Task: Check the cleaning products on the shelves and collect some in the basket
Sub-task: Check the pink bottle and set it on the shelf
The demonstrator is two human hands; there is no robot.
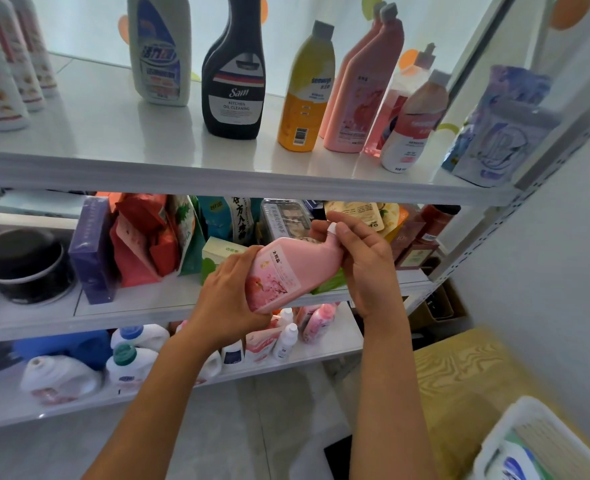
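Observation:
A pink bottle (295,268) with a flower label and a white cap lies tilted in front of the middle shelf, held by both hands. My left hand (229,296) grips its base from below and behind. My right hand (362,258) grips its neck, with fingers round the white cap. The white basket (515,431) stands at the bottom right on a yellow wooden surface; a white and blue product lies inside it.
On the top shelf (113,133) stand a black Sam kitchen oil cleaner (234,88), a yellow bottle (305,95), pink bottles (366,88) and pouches (501,133). The middle shelf holds boxes and packets; the lower shelf (338,337) holds white and pink bottles. A metal upright (487,237) stands at right.

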